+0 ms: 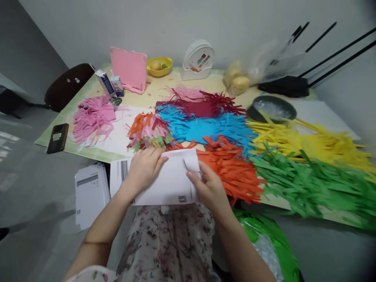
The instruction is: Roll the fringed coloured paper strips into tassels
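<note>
The right hand's (207,186) grip pinches the right end of the folded white paper (172,186) at the desk's (79,150) front edge, the left hand (145,168) lies palm-down across it, whether gripping I cannot tell, forearms angle inward, and a multicoloured tassel (148,129), orange fringe (235,174) and blue fringe (199,127) crowd just beyond.
</note>
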Demonstrator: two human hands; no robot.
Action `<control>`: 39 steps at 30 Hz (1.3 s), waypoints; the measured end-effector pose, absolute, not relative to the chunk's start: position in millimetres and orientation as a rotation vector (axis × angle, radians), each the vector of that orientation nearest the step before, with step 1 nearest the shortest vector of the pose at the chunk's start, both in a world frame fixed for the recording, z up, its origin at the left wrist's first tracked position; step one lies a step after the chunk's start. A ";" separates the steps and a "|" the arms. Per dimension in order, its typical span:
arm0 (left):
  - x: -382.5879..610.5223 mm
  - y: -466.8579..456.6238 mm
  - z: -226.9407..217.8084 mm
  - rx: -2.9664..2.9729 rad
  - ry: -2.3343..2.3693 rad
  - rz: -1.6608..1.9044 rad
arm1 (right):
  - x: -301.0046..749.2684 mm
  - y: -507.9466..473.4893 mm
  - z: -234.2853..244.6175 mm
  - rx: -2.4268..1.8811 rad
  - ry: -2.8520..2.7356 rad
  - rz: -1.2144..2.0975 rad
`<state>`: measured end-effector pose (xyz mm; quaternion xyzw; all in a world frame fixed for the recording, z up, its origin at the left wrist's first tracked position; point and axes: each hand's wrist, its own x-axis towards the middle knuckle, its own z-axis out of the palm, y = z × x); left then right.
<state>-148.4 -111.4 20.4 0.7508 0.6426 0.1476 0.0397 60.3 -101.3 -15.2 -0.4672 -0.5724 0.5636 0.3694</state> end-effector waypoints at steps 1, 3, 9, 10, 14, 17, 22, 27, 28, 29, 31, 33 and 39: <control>-151.3 -111.8 21.1 2.286 1.942 0.426 | 59.2 -103.3 -14.7 -1.196 -1.448 1.483; -155.2 -111.5 24.1 2.250 1.885 0.376 | 57.4 -106.5 -12.5 -1.186 -1.415 1.558; -159.7 -109.2 33.0 2.195 1.793 0.368 | 54.4 -108.4 -6.2 -1.195 -1.436 1.556; -159.4 -109.2 33.6 2.200 1.797 0.361 | 54.1 -107.4 -6.4 -1.191 -1.431 1.575; -156.1 -113.1 34.1 2.202 1.888 0.304 | 56.0 -101.5 -8.9 -1.162 -1.454 1.714; -156.5 -120.8 34.9 2.126 1.990 0.288 | 59.6 -97.2 -10.8 -1.158 -1.525 1.740; -169.5 -132.2 38.6 1.883 1.785 0.511 | 52.6 -93.4 -13.3 -1.159 -1.856 1.501; -185.9 -145.8 24.3 1.637 1.472 0.679 | 22.3 -102.3 -13.0 -0.923 -2.268 1.372; -191.0 -150.6 18.9 1.587 1.472 0.692 | 16.1 -104.6 -13.0 -0.868 -2.318 1.408; -197.2 -156.3 13.4 1.538 1.490 0.714 | 10.3 -106.5 -13.4 -0.824 -2.365 1.458; -211.9 -169.7 4.3 1.452 1.545 0.776 | -0.6 -109.3 -15.1 -0.764 -2.440 1.547; -228.5 -184.6 -0.6 1.411 1.563 0.789 | -11.7 -111.8 -17.6 -0.734 -2.492 1.556; -278.8 -218.2 0.0 1.486 1.642 0.640 | -57.3 -113.0 -19.3 -0.636 -2.613 1.541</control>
